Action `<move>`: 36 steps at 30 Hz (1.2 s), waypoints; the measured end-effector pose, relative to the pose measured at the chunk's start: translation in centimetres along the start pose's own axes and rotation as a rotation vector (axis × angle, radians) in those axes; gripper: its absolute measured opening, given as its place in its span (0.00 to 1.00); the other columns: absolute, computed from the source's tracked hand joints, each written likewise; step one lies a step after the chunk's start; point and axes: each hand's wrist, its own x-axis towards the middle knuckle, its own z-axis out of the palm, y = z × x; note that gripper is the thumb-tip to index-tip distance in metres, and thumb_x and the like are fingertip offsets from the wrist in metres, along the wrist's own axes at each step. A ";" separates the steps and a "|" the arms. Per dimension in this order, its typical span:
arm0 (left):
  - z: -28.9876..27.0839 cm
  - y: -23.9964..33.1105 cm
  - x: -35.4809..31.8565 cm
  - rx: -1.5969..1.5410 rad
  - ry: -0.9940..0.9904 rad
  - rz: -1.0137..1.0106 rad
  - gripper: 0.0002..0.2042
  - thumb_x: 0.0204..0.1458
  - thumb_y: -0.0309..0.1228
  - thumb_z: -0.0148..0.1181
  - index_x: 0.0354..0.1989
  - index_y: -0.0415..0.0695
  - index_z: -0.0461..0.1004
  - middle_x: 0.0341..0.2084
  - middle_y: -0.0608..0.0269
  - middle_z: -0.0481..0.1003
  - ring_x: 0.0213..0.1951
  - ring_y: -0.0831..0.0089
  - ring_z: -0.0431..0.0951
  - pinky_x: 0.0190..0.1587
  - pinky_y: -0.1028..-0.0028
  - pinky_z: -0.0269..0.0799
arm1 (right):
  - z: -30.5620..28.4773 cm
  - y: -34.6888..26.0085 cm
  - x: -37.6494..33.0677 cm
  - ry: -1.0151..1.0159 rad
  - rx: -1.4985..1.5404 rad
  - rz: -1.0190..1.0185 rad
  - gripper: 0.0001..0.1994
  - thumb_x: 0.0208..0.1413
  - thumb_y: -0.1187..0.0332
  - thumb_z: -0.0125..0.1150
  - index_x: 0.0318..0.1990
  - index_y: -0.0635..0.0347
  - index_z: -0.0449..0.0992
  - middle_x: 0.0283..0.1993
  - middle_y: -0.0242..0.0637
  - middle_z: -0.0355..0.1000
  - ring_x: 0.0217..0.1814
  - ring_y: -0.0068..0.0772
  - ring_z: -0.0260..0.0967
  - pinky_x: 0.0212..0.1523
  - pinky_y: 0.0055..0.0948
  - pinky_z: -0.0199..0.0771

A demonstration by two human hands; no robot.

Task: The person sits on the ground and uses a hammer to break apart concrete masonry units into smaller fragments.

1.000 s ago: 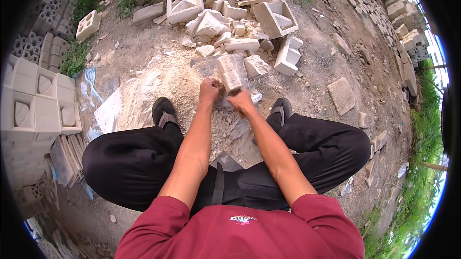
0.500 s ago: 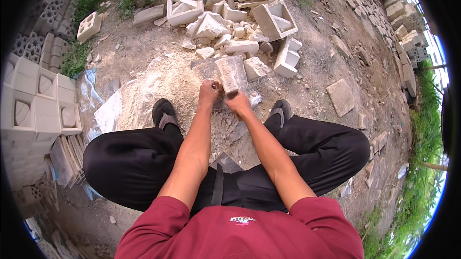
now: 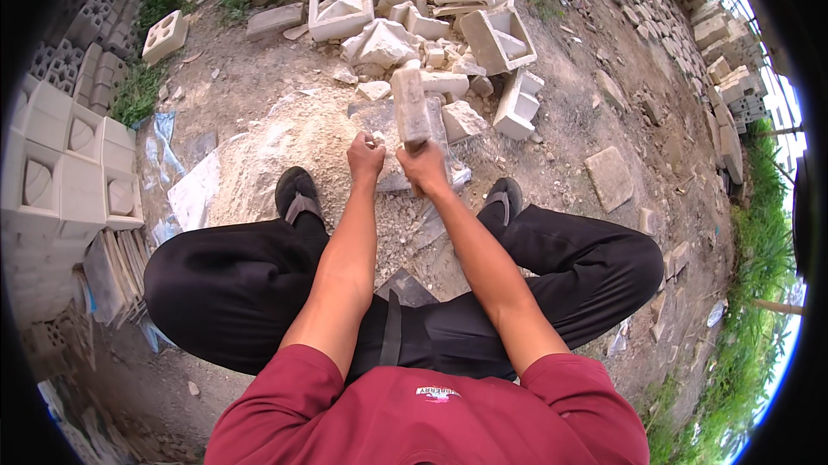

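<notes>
**Brick lifted upright above the rubble**

Raised since the earlier frames, the grey brick [image 3: 410,108] stood on end just above centre of the frame, where before it had lain lower against the broken pieces. That suggested a blow or a repositioning was under way, as a judgement only.

Across the upper frame lay the heap of broken hollow blocks [image 3: 448,25], and down the left edge stood stacked whole blocks [image 3: 60,172]. A pale mound of crushed rubble [image 3: 285,154] spread left of centre, beside the black shoes [image 3: 297,193].

At centre, the right hand [image 3: 423,167] was closed around the brick's lower end. The left hand [image 3: 366,157] was curled into a fist just beside it; what it gripped could not be told.
</notes>
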 end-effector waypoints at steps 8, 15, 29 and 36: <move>-0.1 0.2 -1.0 -0.122 0.099 -0.106 0.16 0.40 0.31 0.69 0.37 0.37 0.76 0.30 0.51 0.81 0.34 0.62 0.83 0.40 0.68 0.76 | 0.4 3.3 1.5 -0.100 -0.282 0.122 0.22 0.39 0.57 0.67 0.34 0.71 0.79 0.31 0.52 0.78 0.35 0.45 0.78 0.35 0.38 0.77; 1.0 2.0 -1.3 -0.342 0.236 -0.136 0.21 0.42 0.29 0.68 0.46 0.37 0.74 0.33 0.54 0.79 0.35 0.65 0.81 0.41 0.69 0.75 | 0.8 6.7 1.1 0.078 -0.040 -0.089 0.15 0.42 0.61 0.65 0.25 0.68 0.77 0.19 0.42 0.74 0.19 0.32 0.74 0.22 0.34 0.73; 0.1 -1.5 2.9 -0.638 0.370 -0.185 0.20 0.43 0.28 0.66 0.46 0.33 0.74 0.35 0.55 0.80 0.36 0.71 0.81 0.40 0.74 0.75 | 2.9 1.5 -1.5 -0.014 -0.108 -0.122 0.21 0.40 0.59 0.64 0.34 0.74 0.78 0.29 0.55 0.77 0.35 0.47 0.79 0.37 0.37 0.78; -0.3 -0.6 2.1 -0.792 0.310 -0.177 0.20 0.43 0.29 0.68 0.45 0.33 0.74 0.34 0.58 0.80 0.32 0.74 0.80 0.37 0.75 0.75 | 0.6 -0.3 0.5 -0.239 -0.114 0.215 0.15 0.41 0.64 0.66 0.27 0.72 0.78 0.19 0.41 0.74 0.16 0.29 0.71 0.20 0.32 0.73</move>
